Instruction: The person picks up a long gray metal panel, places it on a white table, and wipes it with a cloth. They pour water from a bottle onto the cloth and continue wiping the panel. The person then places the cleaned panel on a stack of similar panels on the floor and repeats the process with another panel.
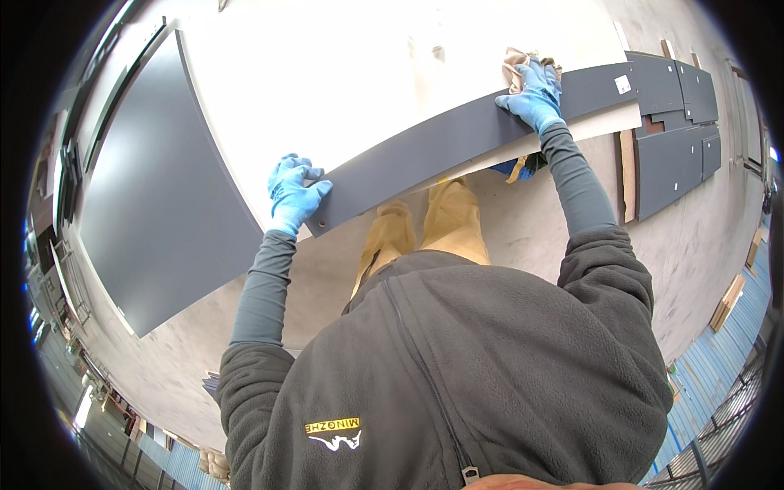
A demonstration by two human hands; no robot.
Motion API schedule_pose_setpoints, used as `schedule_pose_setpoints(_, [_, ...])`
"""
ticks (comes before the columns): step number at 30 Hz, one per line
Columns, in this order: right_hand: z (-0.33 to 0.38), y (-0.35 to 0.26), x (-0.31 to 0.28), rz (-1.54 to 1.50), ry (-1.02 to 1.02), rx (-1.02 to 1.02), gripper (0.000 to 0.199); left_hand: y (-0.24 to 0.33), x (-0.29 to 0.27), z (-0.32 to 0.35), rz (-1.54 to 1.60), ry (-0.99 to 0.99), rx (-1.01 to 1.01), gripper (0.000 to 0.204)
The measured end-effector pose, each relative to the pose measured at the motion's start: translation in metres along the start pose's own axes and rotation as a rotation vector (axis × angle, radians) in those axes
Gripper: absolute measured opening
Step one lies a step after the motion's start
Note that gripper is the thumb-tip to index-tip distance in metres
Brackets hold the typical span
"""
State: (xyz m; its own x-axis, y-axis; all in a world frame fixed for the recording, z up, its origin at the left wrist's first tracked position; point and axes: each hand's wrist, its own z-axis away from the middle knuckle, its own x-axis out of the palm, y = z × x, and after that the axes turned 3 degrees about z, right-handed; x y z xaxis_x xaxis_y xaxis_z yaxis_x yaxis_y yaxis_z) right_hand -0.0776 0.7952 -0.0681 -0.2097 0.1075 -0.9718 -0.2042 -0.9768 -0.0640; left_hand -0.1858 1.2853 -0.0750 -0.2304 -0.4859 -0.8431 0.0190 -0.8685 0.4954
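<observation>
A long, narrow dark grey board (441, 143) lies across the near side of a white work surface (343, 82), with a small white label near its right end. My left hand (296, 194), in a blue work glove, is at the board's left end, its fingers bent around the end edge and the thumb by the corner. In my right hand (535, 96), gloved the same way, is a crumpled beige rag (516, 65), pressed at the board's far edge toward its right end. The thumb of that hand rests on the board's face.
To the left lies a large dark grey panel (163, 188) on a white surface. Stacked grey panels (674, 163) with small labels stand on the right. Something blue and yellow (516, 169) shows under the table's near edge. Wood pieces (727, 302) lie on the concrete floor further right.
</observation>
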Motion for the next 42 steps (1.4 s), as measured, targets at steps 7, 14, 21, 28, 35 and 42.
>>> schedule_pose_setpoints(7, [0.0,-0.002,0.003,0.021,-0.007,-0.001,0.086,-0.006,0.004,0.0,0.015,0.008,0.006,0.024])
schedule_pose_setpoints(14, [0.004,0.056,0.016,-0.28,0.262,-0.28,0.062,-0.006,0.001,-0.002,0.025,-0.069,-0.055,0.026])
schedule_pose_setpoints(21, [-0.033,0.166,0.039,-0.091,0.635,0.042,0.036,-0.011,0.004,-0.003,0.043,-0.046,-0.039,0.027])
schedule_pose_setpoints(28, [0.095,-0.068,0.063,-0.08,0.566,-0.576,0.028,-0.018,0.011,-0.004,0.031,-0.014,0.016,0.025])
schedule_pose_setpoints(35, [0.197,-0.236,0.091,-0.446,0.157,-0.926,0.034,-0.034,0.013,-0.005,0.035,0.029,0.146,0.021])
schedule_pose_setpoints(42, [0.111,-0.092,0.021,-0.55,0.58,-0.586,0.037,-0.004,-0.002,-0.005,-0.056,-0.017,0.089,0.022])
